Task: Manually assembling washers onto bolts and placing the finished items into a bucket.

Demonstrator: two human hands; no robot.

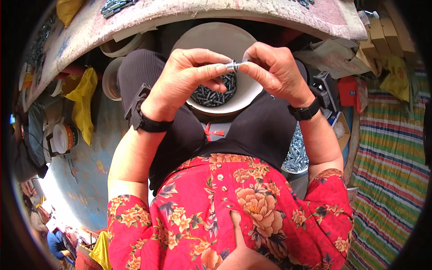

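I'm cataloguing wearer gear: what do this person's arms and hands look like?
The left hand and right hand are ungloved. Each wrist wears a black strap. The short red sleeves carry a tan and yellow floral print.

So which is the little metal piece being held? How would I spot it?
Start with the big white bucket near the picture's top centre. Over it, the left hand and right hand meet, pinching a small silvery piece between them. It alone is held up, brighter than the dark pieces heaped in the bucket.
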